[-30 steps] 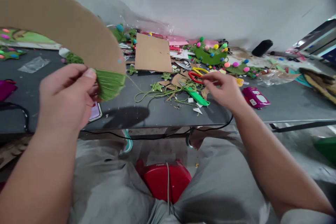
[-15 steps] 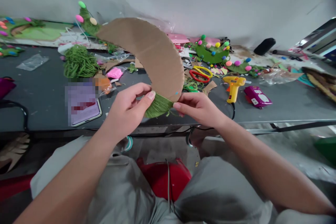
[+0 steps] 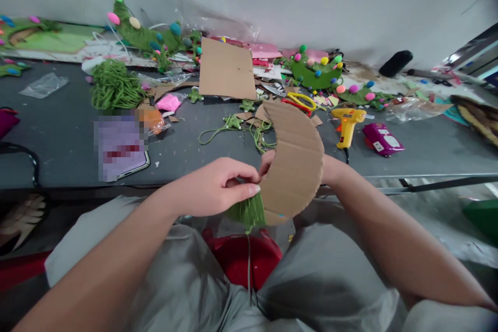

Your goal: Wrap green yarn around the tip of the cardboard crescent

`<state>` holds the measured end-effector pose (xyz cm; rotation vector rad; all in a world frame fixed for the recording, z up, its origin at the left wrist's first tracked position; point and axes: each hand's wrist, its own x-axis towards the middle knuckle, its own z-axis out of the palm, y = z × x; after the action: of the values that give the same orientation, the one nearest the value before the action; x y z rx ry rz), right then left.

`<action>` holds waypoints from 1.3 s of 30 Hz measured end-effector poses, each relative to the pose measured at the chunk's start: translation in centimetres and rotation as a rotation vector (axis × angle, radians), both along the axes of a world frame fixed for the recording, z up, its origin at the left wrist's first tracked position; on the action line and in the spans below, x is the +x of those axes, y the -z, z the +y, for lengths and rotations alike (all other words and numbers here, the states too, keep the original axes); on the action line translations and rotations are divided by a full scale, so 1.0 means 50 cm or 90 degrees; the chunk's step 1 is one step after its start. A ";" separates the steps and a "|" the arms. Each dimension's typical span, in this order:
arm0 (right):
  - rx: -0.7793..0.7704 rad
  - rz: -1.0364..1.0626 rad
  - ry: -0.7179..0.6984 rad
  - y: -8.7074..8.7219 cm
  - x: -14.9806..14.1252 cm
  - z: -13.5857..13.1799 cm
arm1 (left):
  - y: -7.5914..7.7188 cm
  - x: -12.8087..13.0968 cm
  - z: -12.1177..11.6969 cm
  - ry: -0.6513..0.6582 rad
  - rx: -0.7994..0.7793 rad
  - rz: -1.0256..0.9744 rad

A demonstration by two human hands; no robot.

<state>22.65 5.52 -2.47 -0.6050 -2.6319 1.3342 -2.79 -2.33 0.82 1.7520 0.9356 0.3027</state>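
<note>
A crescent of brown cardboard [image 3: 298, 158] is held up over the table's front edge, its lower end wrapped in green yarn [image 3: 251, 212]. My left hand [image 3: 218, 187] is closed on that wrapped end, thumb across the yarn in front. Behind the crescent is my right hand [image 3: 268, 162], mostly hidden; curled fingers show at the inner edge, close to the left fingertips. What they pinch is covered. Loose green yarn strands [image 3: 262, 137] lie on the table just beyond these fingers.
A yellow glue gun [image 3: 348, 127] and a purple pack [image 3: 383, 140] stand right, near scissors [image 3: 301, 101]. Left lie a phone [image 3: 120, 148] and a green yarn bundle [image 3: 116, 85]. Decorated green crescents [image 3: 148, 36] and a cardboard sheet [image 3: 227, 70] are at the back.
The crescent has swung rightward and down toward me, with its wrapped end lower. My right hand has moved from the front lower edge to behind the cardboard.
</note>
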 end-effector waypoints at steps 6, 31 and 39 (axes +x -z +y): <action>-0.115 -0.127 -0.009 -0.045 -0.053 0.007 | 0.000 0.011 0.003 0.187 0.003 0.072; 0.300 0.033 0.279 -0.150 -0.055 -0.040 | 0.023 -0.022 0.020 0.039 0.081 0.178; 0.081 0.064 0.319 -0.172 -0.066 -0.157 | 0.008 -0.029 0.035 -0.153 0.085 0.110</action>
<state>19.35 -2.35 6.13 -1.0555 -2.2496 1.0089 -4.25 -0.58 0.40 1.8102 1.2802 0.3810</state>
